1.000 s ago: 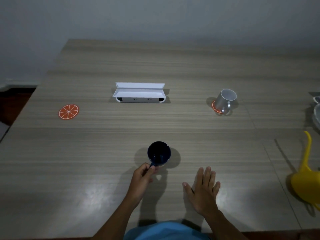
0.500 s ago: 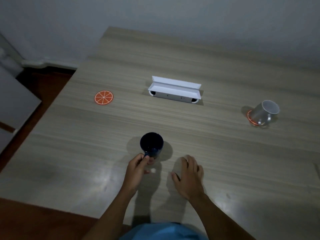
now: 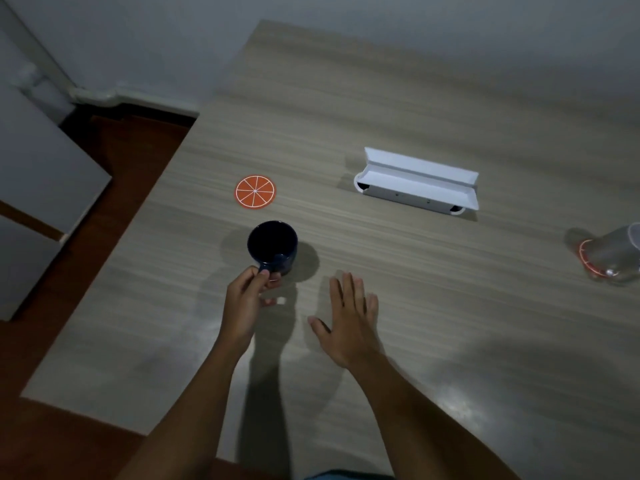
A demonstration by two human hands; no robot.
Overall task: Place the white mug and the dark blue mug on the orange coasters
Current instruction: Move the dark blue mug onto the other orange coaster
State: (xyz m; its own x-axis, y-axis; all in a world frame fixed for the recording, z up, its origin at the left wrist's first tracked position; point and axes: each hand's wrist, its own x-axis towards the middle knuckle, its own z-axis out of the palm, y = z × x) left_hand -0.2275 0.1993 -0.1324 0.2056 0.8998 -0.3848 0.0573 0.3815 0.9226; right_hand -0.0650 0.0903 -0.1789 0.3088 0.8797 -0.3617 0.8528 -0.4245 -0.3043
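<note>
The left hand (image 3: 245, 306) is pinching the handle of the blue mug (image 3: 272, 247), fingers closed on it; the mug is sitting upright just ahead of that hand, though whether it is touching the table (image 3: 415, 323) or slightly raised cannot be told. A bare coaster (image 3: 256, 191) is lying ahead of the mug, near it but apart. The right hand (image 3: 348, 325) is resting flat beside the left, fingers spread, gripping nothing. Well off to its right, the white mug (image 3: 620, 254) is standing on the second coaster (image 3: 587, 259), partly cut by the frame edge. A white box (image 3: 417, 183) is lying ahead of the right hand.
</note>
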